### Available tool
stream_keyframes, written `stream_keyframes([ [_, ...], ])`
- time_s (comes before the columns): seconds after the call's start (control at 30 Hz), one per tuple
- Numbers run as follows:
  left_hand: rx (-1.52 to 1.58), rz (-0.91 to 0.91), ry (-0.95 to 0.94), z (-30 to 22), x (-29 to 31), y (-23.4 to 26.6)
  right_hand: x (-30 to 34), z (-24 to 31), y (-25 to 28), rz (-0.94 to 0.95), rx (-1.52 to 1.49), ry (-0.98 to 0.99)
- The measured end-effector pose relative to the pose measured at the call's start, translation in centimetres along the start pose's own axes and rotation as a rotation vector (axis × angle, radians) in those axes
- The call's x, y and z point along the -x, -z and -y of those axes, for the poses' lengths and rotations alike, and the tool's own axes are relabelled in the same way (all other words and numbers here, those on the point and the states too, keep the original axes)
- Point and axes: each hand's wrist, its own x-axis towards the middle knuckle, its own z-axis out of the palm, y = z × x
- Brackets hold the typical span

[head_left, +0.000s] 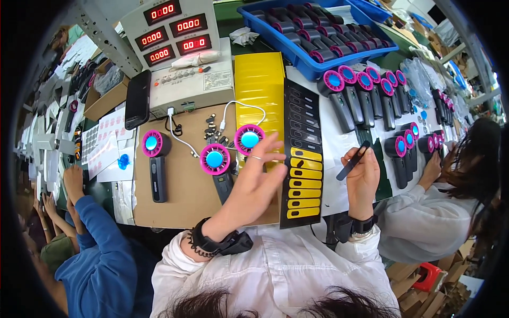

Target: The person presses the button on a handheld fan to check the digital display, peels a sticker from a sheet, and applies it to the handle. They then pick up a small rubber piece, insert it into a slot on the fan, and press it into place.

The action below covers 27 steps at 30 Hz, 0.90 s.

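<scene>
Pinched between the fingers of my right hand (pixel 362 172) is a thin dark sticker strip (pixel 351 163), held above the white paper right of the sticker sheet. My left hand (pixel 253 183) hovers over the cardboard mat with its fingers spread and nothing between them. Just left of it lies a handheld fan (pixel 222 180) with a pink ring and blue centre; a second fan (pixel 249 139) sits beyond the fingers, its handle mostly hidden. Farther left rests a third fan (pixel 158 180). The black sticker sheet (pixel 303 132) shows bare yellow backing on its near part.
A tester (pixel 196 85) with red digits stands at the back, a black phone (pixel 138 100) leaning beside it. White cables (pixel 183 143) cross the cardboard. A blue crate (pixel 318 66) of fans stands far right, with rows of fans (pixel 366 100) before it. Co-workers sit both sides.
</scene>
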Motion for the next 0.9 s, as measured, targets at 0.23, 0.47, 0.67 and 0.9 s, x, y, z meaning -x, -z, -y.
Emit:
stream_keyframes([
  [0.23,0.795,0.239,-0.1,-2.2,0.1,3.2,0.8,0.2,-1.6,0.072,0.019,-0.05],
  [0.47,1.317,0.414,-0.106,-2.2,0.4,4.3,1.9,-0.1,-3.4,0.122,0.006,-0.139],
  [0.67,1.212,0.341,-0.134,-3.1,0.9,4.6,2.2,-0.2,-4.4,0.178,0.032,-0.187],
  [0.9,0.493,0.139,-0.11,-4.4,5.2,7.4,2.4,-0.8,-6.0,0.151,0.076,-0.222],
])
